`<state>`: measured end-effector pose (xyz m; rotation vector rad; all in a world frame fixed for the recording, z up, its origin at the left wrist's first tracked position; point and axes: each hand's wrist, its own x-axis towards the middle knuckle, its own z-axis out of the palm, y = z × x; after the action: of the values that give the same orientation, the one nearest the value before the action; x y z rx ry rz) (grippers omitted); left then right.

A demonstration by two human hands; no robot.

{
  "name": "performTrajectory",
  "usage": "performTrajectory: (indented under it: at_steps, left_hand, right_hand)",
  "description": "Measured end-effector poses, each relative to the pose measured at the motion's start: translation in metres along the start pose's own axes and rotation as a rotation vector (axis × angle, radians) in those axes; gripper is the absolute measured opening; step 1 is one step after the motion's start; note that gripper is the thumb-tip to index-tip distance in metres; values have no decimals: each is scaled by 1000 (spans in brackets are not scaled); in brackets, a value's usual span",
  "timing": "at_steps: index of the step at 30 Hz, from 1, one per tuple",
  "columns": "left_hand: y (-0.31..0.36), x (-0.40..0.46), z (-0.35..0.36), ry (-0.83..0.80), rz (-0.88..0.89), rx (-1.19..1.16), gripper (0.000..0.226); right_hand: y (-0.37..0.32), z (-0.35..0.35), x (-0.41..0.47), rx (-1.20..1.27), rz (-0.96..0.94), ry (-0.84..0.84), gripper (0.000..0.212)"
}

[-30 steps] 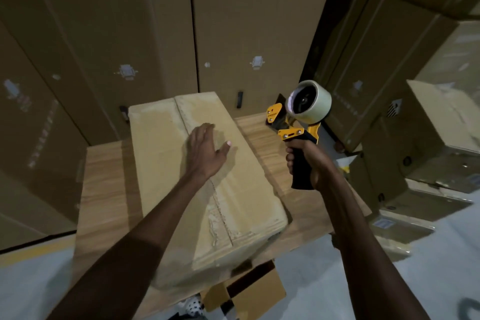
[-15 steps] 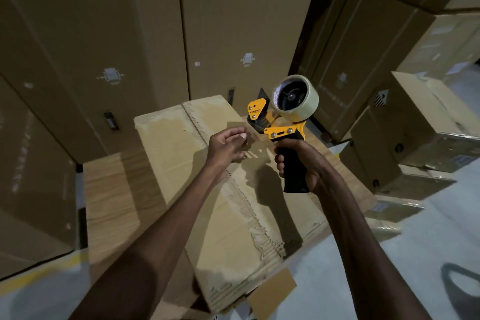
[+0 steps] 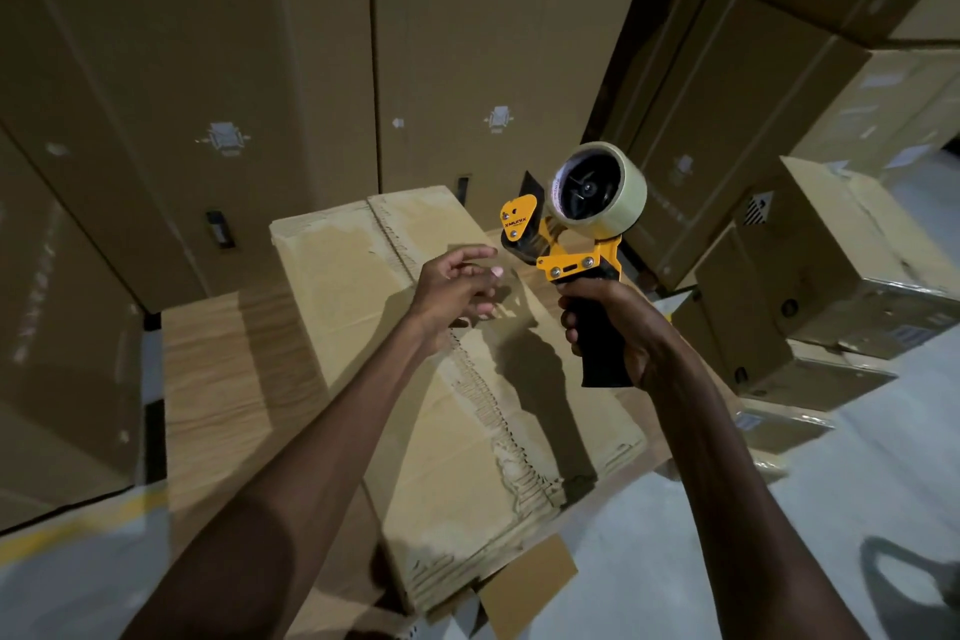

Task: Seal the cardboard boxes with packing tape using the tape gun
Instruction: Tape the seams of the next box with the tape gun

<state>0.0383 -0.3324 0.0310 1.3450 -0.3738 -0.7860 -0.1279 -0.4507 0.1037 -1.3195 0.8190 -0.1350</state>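
Left hand [image 3: 457, 288] has lifted off the cardboard box [image 3: 415, 379]; fingers loosely spread near the tape gun [image 3: 576, 244], right hand [image 3: 618, 327] gripping its handle; taping apparently imminent; seam unsealed

Tall stacked cartons [image 3: 249, 68] form a brown wall behind the wooden worktop [image 3: 223, 379], dimly lit. More cartons [image 3: 841, 276] are piled at the right on a pale grey floor [image 3: 857, 483] with a yellow line [image 3: 78, 525] at left.

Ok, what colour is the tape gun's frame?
Orange-yellow frame on the tape gun, with a black handle, seen in the head view.
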Motion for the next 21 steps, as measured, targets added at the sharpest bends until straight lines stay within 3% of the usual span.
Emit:
performTrajectory:
  at_steps: [4, 10, 14, 18, 21]
  left_hand:
    - [3, -6, -2, -75, -51, 87, 21]
    - [5, -9, -2, -99, -57, 41, 19]
    - [8, -8, 9, -61, -108, -72, 19]
    - [17, -5, 21, 14, -172, -145, 35]
    - [24, -4, 29, 34, -215, -174, 27]
  right_hand:
    - [-2, -8, -6, -4, 10, 17, 12]
    - [-7, -20, -15, 15, 16, 45, 14]
    - [-8, -25, -21, 22, 5, 47, 16]
    - [-5, -32, -24, 1, 10, 48, 13]
    - [-2, -36, -27, 7, 8, 47, 13]
